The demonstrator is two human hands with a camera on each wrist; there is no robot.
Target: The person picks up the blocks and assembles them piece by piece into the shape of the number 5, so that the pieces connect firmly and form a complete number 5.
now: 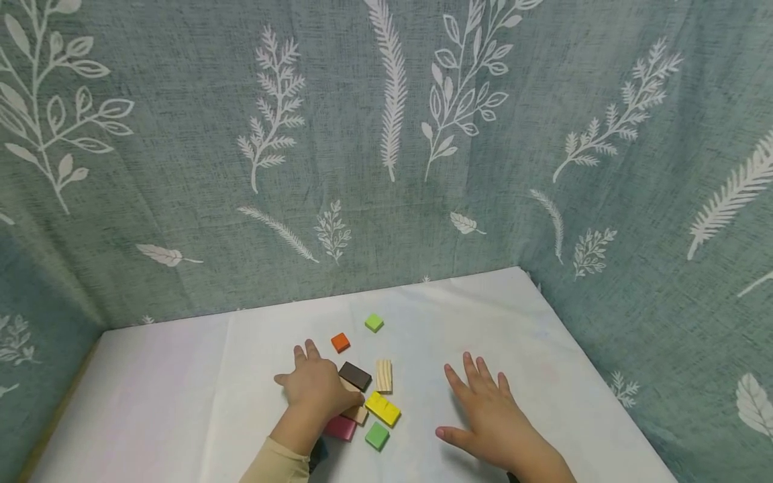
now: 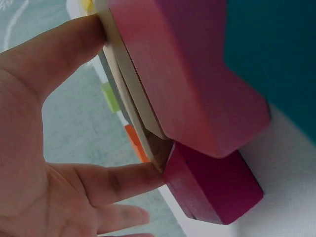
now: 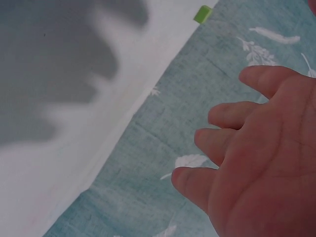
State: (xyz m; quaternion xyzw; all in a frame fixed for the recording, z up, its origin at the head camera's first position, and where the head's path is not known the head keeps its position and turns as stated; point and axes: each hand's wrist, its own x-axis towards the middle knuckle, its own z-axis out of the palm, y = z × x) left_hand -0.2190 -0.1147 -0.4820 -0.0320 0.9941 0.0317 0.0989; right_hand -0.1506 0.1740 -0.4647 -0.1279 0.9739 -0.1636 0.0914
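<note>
My left hand [image 1: 317, 389] is over a cluster of blocks at the middle of the table. Its thumb and one finger pinch a light wooden block [image 2: 118, 74] at its two ends in the left wrist view; the other fingers stick out. A second wooden block [image 1: 357, 414] lies close against it. Pink-red blocks [image 1: 341, 428] are just nearer, partly under the wrist. Beside the hand lie a dark brown block [image 1: 355, 376], a ridged wooden block [image 1: 384, 376] and a yellow block [image 1: 383, 409]. My right hand [image 1: 492, 422] hovers to the right, fingers spread, holding nothing.
A green block [image 1: 377, 436] lies in front, an orange block [image 1: 341, 343] and a light green block [image 1: 374, 323] farther back. Something dark teal [image 1: 318, 453] shows under the left wrist. The white table [image 1: 483, 315] is bordered by leaf-patterned green cloth [image 1: 362, 134].
</note>
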